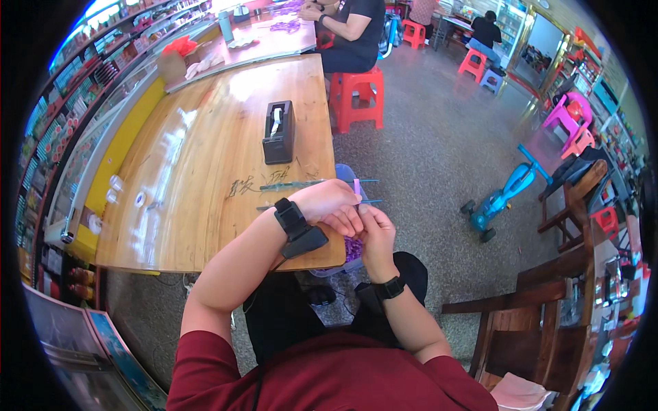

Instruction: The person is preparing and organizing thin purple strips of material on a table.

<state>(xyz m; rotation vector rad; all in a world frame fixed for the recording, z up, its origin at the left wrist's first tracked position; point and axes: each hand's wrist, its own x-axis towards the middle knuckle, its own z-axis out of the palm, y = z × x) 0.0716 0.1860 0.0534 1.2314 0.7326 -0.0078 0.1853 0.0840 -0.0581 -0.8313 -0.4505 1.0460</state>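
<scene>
My left hand is at the right edge of the wooden table, its fingers curled in and meeting the fingertips of my right hand. Both hands are closed in a pinch around a small light purple strip, whose upper end sticks up above the fingers. Thin blue-green rods lie across the table edge beside my left hand, their tips reaching past it. What sits right between the fingertips is mostly hidden. Below the hands, a plastic basin holds many small purple pieces.
A black tape dispenser stands on the table. Farther off, a person sits on a red stool. A blue scooter stands on the floor to the right, and a wooden chair is near my right side.
</scene>
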